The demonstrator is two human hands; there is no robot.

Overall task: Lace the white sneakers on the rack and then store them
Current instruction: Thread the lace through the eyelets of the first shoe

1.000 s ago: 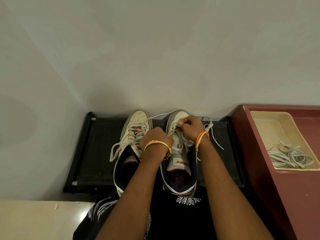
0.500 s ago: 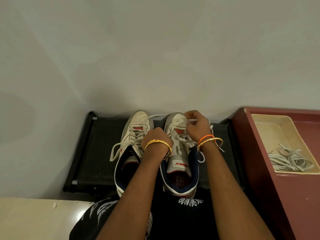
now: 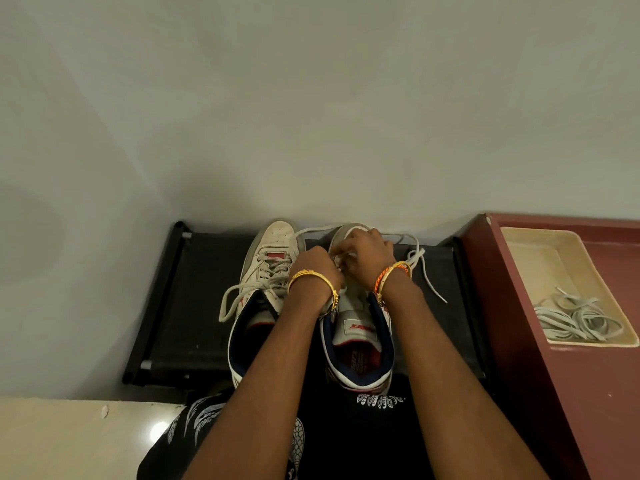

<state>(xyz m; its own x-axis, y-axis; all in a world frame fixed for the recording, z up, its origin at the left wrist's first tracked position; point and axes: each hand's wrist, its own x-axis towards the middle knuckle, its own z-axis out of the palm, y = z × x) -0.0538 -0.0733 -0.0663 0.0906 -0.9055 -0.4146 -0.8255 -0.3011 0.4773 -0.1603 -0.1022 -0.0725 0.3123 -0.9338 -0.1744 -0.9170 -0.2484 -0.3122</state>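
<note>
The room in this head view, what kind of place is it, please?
Probably a home entryway or a shoe corner: a low black shoe rack stands against a plain wall, two white sneakers sit on it, and a tray beside it holds spare laces.

A plain pale wall fills the upper part of the view, soft shadows spreading across it from the left. At its foot, a maroon cabinet stands on the right, its top bearing a cream tray with a tangle of spare laces at its near end. Down at the left, a glossy cream floor catches one bright spot of lamp glare.
</note>
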